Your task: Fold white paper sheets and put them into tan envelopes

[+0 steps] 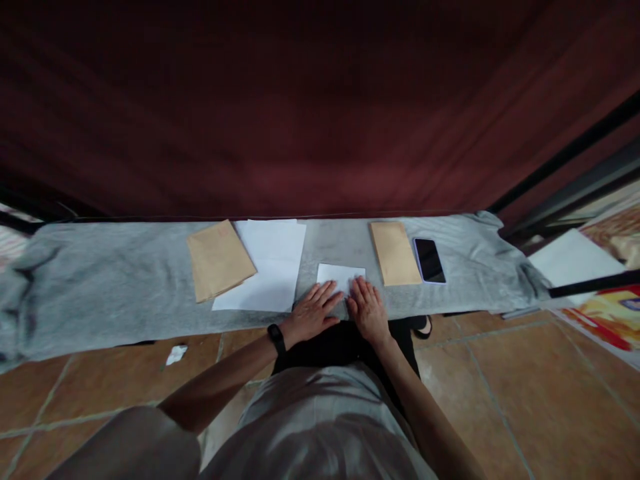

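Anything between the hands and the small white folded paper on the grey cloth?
Nothing visible. The left hand and right hand lie flat on the near edge of the small white folded paper. The tan paper envelope and large white sheets lie apart, either side.

A small white folded paper (341, 275) lies flat on the grey cloth (125, 280).

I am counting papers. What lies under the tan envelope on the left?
Under the tan paper envelope lie flat white paper sheets, on the grey cloth; their left part is covered, so their number is unclear.
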Available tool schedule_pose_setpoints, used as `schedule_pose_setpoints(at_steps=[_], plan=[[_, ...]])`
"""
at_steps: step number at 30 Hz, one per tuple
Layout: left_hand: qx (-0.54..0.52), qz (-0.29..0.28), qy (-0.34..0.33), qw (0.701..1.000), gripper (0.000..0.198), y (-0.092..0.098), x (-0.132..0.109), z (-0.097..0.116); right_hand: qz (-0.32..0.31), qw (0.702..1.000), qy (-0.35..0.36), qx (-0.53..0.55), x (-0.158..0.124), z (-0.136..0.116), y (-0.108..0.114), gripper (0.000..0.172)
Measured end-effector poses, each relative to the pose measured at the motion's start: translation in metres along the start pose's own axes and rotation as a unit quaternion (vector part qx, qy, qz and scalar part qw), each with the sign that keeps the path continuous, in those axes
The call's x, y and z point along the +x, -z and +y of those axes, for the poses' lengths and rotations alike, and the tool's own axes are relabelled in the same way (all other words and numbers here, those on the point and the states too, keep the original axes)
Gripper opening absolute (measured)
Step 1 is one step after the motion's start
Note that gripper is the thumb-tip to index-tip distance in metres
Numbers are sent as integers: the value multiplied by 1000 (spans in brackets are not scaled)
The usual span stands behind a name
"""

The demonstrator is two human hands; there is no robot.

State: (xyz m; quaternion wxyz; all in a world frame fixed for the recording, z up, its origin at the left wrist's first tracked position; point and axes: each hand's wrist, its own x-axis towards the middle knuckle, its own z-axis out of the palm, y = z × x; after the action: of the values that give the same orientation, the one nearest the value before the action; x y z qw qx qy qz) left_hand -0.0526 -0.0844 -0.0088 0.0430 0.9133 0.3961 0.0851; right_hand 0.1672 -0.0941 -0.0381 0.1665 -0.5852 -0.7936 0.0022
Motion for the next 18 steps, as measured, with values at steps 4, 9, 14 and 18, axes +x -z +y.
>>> schedule_pose_setpoints(at_steps=[4,9,14,18], plan=[[1,-3,-5,1000,63,-1,-1,-1,-8,1000,-5,-10,-13,0,4,57],[8,9,3,1000,64,-6,-9,-4,-14,1000,-19,-10,-15,6,8,57],[4,18,17,1000,68,-5,-21,-8,-5,1000,-25,-7,-18,10,10,57],[1,20,35,999,69,-2,-25,-7,-6,999,-32,8,-18,14,12,54]])
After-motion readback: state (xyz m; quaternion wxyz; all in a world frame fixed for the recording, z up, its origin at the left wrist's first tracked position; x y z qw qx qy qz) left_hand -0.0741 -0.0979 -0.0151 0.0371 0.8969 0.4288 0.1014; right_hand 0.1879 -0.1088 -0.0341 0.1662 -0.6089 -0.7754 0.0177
